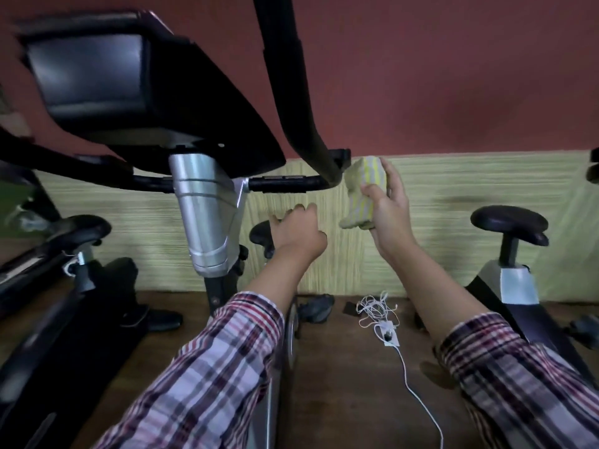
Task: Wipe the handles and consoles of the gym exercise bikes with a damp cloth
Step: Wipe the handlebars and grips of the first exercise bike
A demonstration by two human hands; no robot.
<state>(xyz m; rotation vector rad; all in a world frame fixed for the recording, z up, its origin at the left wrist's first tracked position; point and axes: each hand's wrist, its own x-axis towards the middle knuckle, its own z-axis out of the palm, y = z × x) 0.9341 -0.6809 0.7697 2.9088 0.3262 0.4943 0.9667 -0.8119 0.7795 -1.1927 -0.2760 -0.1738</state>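
The right hand (387, 205) is gripping a folded cloth (363, 192), thumb across its front and fingers (390, 176) extended behind it; the cloth is soft and bunched, pale green with yellow and grey stripes, and its upper edge is sitting just beside the lower end of the black handlebar upright (301, 108), though contact cannot be confirmed. The left hand (296, 231) is reaching forward below the horizontal handle bar (285, 183), fingers loosely curled and holding nothing; both forearms are emerging from rolled plaid sleeves (207, 367) in red, white and dark checks.

The handle bar is a slim, rounded black tube running into a brushed silver column (204, 205), cylindrical and tapering downward; above the column, the console (107, 79) is showing as a bulky black housing with a dark, glossy rectangular screen, blurred. A rounded black saddle (509, 223) is standing to the right on a short post; a tangled white cable (382, 322) is lying on the brown wooden floor (350, 384). The wall behind is carrying a ribbed green panel (470, 189) under matte red paint.
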